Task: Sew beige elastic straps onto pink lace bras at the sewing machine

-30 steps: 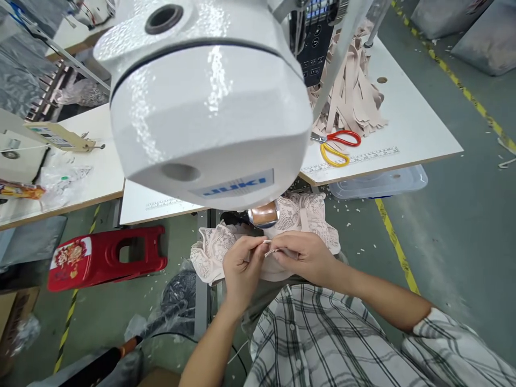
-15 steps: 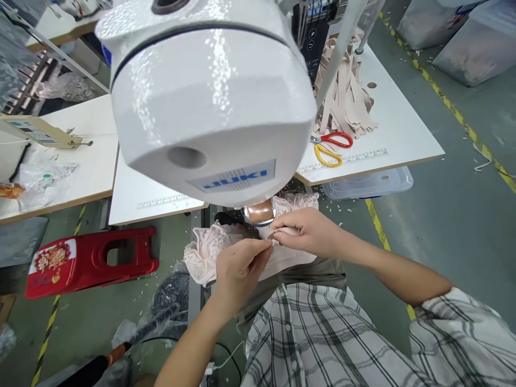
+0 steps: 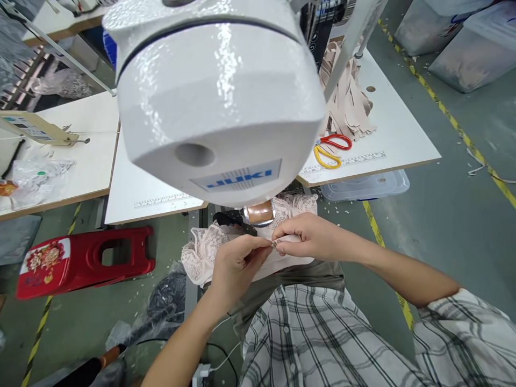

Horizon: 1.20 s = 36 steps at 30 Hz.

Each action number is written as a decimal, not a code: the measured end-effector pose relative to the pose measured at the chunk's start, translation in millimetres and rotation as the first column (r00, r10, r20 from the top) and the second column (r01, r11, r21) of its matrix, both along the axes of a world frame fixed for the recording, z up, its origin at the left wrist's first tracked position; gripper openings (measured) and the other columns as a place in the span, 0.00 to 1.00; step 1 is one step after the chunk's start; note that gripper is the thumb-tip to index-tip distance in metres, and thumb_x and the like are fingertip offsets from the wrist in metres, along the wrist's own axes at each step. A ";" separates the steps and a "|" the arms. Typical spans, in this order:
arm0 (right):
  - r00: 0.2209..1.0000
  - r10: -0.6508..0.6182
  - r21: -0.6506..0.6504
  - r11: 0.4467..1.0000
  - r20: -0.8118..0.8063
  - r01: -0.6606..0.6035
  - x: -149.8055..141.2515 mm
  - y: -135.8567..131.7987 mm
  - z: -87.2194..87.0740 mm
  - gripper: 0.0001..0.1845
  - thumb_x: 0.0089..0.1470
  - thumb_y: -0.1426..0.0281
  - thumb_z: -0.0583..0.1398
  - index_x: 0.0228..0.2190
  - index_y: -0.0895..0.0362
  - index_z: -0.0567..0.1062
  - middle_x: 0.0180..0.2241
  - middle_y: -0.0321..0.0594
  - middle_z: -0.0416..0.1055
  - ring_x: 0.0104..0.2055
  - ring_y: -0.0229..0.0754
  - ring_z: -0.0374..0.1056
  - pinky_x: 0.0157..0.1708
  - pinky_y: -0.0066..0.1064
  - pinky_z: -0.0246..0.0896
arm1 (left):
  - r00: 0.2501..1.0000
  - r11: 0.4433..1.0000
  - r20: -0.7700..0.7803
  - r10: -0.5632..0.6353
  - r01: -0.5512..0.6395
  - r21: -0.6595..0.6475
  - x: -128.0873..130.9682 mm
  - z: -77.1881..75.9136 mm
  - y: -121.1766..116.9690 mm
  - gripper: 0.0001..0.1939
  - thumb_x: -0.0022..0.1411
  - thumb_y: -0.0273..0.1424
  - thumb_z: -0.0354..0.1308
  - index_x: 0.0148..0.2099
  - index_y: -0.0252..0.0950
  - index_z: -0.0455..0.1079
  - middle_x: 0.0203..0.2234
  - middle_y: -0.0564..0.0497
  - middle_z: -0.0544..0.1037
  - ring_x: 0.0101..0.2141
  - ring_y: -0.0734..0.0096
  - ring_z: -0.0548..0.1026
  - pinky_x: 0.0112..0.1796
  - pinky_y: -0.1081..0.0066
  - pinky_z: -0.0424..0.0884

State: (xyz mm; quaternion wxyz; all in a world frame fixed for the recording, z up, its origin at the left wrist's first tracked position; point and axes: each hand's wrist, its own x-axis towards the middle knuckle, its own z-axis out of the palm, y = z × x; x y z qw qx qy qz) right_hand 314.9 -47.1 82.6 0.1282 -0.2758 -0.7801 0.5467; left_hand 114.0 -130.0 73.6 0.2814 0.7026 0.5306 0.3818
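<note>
A pale pink lace bra [image 3: 204, 248] lies across my lap, below the head of a white sewing machine [image 3: 221, 107]. My right hand [image 3: 312, 236] is closed in a pinch on a narrow folded edge of the bra, the fabric showing between thumb and fingers. Thumb and forefinger of my left hand [image 3: 237, 263] press together at the tip of that same edge, touching the right fingertips. The exact bit between the left fingertips is small and partly hidden. Behind the hands, a shiny brown and chrome machine part [image 3: 260, 213] stands close to the bra's cups.
Red-and-yellow-handled scissors [image 3: 332, 150] lie on the white table [image 3: 403, 123] beside a bundle of beige strips [image 3: 349, 102]. A clear plastic lid or bin [image 3: 366, 186] sits under the table edge. On the floor at left is a red stool [image 3: 84, 260].
My hands pulled slightly apart along the fabric edge, then came back together at its tip. The right hand now holds a longer fold. The head view has shifted a little.
</note>
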 end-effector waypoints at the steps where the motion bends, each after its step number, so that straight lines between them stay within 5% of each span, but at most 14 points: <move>1: 1.000 0.002 0.021 1.000 0.018 -0.002 0.0 -0.2 1.0 0.06 0.57 0.72 0.60 0.34 0.55 0.78 0.29 0.31 0.77 0.29 0.35 0.68 0.30 0.26 0.54 | 1.000 1.000 0.005 0.004 -0.004 -0.022 -0.6 0.0 1.1 0.04 0.62 0.26 0.62 0.39 0.39 0.77 0.27 0.55 0.82 0.24 0.76 0.75 0.25 0.78 0.69; 5: 0.997 0.012 0.075 0.997 0.082 -0.018 -0.5 -1.0 4.3 0.07 0.58 0.72 0.60 0.34 0.56 0.79 0.28 0.33 0.75 0.27 0.34 0.65 0.30 0.27 0.52 | 0.996 0.983 -0.049 -0.069 0.060 -0.172 -4.1 3.0 7.0 0.07 0.65 0.29 0.59 0.45 0.39 0.76 0.25 0.56 0.80 0.23 0.75 0.74 0.24 0.77 0.66; 9: 0.996 -0.031 0.073 0.997 0.080 0.025 -0.3 -6.3 2.4 0.07 0.59 0.69 0.60 0.35 0.56 0.79 0.29 0.34 0.76 0.30 0.36 0.67 0.33 0.27 0.54 | 0.971 0.976 -0.194 -0.141 0.104 -0.193 -3.9 8.7 9.4 0.11 0.68 0.29 0.53 0.33 0.37 0.73 0.21 0.56 0.74 0.22 0.76 0.70 0.24 0.76 0.61; 14: 0.987 -0.157 0.328 0.931 -0.035 0.159 -8.2 -3.5 8.3 0.09 0.58 0.69 0.57 0.32 0.56 0.78 0.29 0.38 0.73 0.33 0.38 0.66 0.33 0.28 0.54 | 0.977 0.994 -0.210 -0.035 0.011 -0.113 4.1 9.9 8.6 0.13 0.71 0.31 0.49 0.33 0.37 0.69 0.23 0.56 0.73 0.23 0.76 0.70 0.25 0.77 0.61; 18: 0.985 -0.163 0.357 0.925 0.063 0.130 -25.2 21.5 23.7 0.09 0.53 0.73 0.56 0.25 0.58 0.75 0.25 0.36 0.69 0.28 0.36 0.60 0.30 0.28 0.48 | 0.914 0.975 -0.339 0.222 -0.198 0.104 0.4 -2.1 16.0 0.10 0.71 0.36 0.51 0.42 0.37 0.71 0.20 0.57 0.73 0.21 0.75 0.70 0.24 0.76 0.59; 23: 0.971 -0.131 0.458 0.888 0.202 0.025 -36.5 39.2 30.7 0.12 0.51 0.74 0.54 0.19 0.58 0.69 0.21 0.36 0.64 0.27 0.36 0.56 0.29 0.31 0.44 | 0.779 0.832 -0.572 0.255 0.124 0.540 -20.3 -18.2 25.5 0.11 0.69 0.24 0.51 0.49 0.38 0.71 0.22 0.56 0.74 0.22 0.73 0.70 0.26 0.71 0.59; 27: 0.957 -0.147 0.493 0.870 0.250 0.005 -38.3 36.4 34.1 0.12 0.52 0.74 0.54 0.18 0.59 0.68 0.19 0.35 0.62 0.25 0.35 0.51 0.28 0.32 0.41 | 0.760 0.792 -0.608 0.230 0.217 0.571 -32.4 -19.3 28.5 0.14 0.67 0.21 0.52 0.53 0.36 0.69 0.26 0.53 0.77 0.24 0.72 0.71 0.29 0.71 0.62; 31: 0.954 -0.201 0.488 0.870 0.222 0.070 -34.7 30.4 26.0 0.12 0.55 0.73 0.56 0.22 0.58 0.74 0.21 0.35 0.65 0.25 0.36 0.55 0.26 0.32 0.42 | 0.704 0.814 -0.670 0.235 0.234 0.532 -29.3 -12.5 27.6 0.15 0.67 0.22 0.48 0.53 0.34 0.70 0.19 0.56 0.71 0.21 0.72 0.67 0.25 0.70 0.58; 33: 0.959 -0.257 0.578 0.804 0.122 0.141 -29.7 24.1 13.2 0.11 0.59 0.69 0.57 0.31 0.56 0.79 0.28 0.38 0.70 0.30 0.39 0.61 0.30 0.32 0.50 | 0.656 0.852 -0.715 0.240 0.211 0.479 -22.5 -7.3 24.9 0.16 0.67 0.22 0.46 0.52 0.33 0.71 0.17 0.56 0.68 0.19 0.71 0.66 0.22 0.68 0.53; 36: 0.938 -0.337 0.789 0.556 -0.075 0.262 -23.0 11.7 -9.3 0.12 0.61 0.65 0.58 0.43 0.49 0.80 0.41 0.44 0.71 0.44 0.47 0.64 0.42 0.38 0.57 | 0.630 0.907 -0.747 0.212 0.158 0.391 -15.3 0.4 22.9 0.17 0.67 0.22 0.44 0.52 0.31 0.71 0.18 0.56 0.69 0.19 0.71 0.67 0.20 0.68 0.49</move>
